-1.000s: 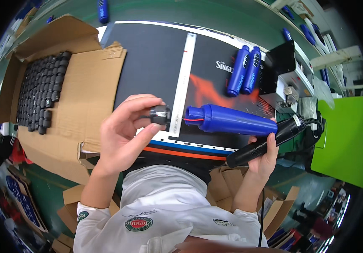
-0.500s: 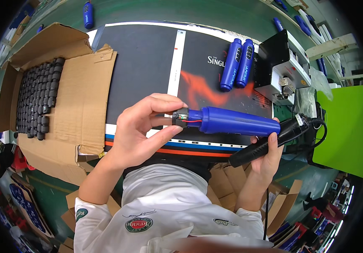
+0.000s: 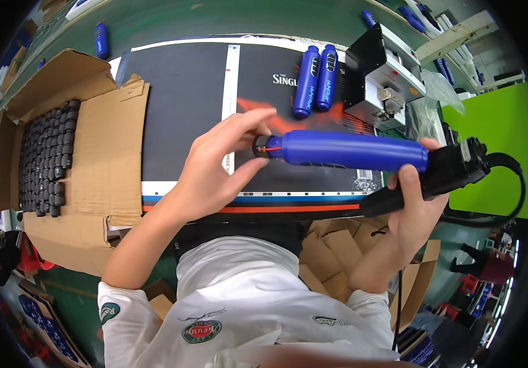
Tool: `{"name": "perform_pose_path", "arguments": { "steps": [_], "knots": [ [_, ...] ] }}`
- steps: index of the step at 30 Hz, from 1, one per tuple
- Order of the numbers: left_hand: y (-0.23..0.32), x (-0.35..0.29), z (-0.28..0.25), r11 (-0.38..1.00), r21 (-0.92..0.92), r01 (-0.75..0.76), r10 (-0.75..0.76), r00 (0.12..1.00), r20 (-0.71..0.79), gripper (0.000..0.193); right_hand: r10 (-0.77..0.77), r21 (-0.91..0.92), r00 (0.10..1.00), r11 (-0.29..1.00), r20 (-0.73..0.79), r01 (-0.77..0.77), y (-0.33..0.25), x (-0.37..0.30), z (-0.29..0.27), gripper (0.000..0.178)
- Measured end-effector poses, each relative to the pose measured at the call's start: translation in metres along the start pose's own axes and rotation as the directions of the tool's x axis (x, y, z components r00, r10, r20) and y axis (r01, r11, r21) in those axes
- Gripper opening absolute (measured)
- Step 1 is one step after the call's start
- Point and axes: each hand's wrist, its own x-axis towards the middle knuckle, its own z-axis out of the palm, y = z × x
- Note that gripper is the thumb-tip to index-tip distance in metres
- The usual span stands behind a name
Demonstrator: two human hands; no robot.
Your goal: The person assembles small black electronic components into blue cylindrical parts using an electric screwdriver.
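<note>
A blue tapered tube-shaped housing (image 3: 349,151) lies level before me, with a black end cap (image 3: 261,146) and a short red wire at its left end. My left hand (image 3: 218,162) curves round the cap, thumb below and a finger above, while its index finger is raised off it. My right hand (image 3: 417,208) grips the right end of the housing with thumb and fingers. In the same palm sits a black corded hand tool (image 3: 460,167), slanting beneath the housing; its tip is not clear to me.
On the left, an open cardboard box (image 3: 113,147) holds rows of black caps (image 3: 46,156). Two blue housings (image 3: 307,83) lie on the dark printed mat (image 3: 184,110). Behind them stands a metal-and-black machine (image 3: 383,80). A green board (image 3: 490,144) is at right, near the tool's looped cable (image 3: 521,184).
The housing and black tool have shifted right and a little up with my right hand. My left index finger has lifted from the cap. The view has also moved slightly.
</note>
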Motion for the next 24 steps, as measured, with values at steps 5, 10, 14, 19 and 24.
{"name": "perform_pose_path", "arguments": {
  "steps": [5,10,14,19,24],
  "knots": [
    [-0.009,0.013,0.009,0.955,0.277,0.109,-0.126,0.991,0.045,0.081,-0.145,-0.227,0.988,0.961,0.058,0.155,-0.013,0.009,0.055,0.054],
    [-0.039,0.01,0.005,0.921,0.386,0.042,-0.085,0.992,0.095,0.088,-0.247,-0.374,0.946,0.874,0.208,0.31,0.008,0.021,0.081,0.044],
    [-0.02,0.023,0.0,0.982,0.188,0.017,-0.039,0.993,0.113,0.084,-0.276,-0.262,0.92,0.9,0.279,0.349,0.016,0.028,0.085,0.05],
    [-0.017,0.058,0.022,0.994,-0.089,0.056,-0.054,0.998,0.031,0.025,-0.355,-0.227,0.875,0.87,0.328,0.438,0.021,0.036,0.09,0.05],
    [-0.023,0.055,0.041,0.998,-0.02,-0.066,0.062,0.984,-0.17,0.018,-0.186,0.067,0.946,0.982,0.265,0.174,0.02,0.034,0.072,0.044]
  ]
}}
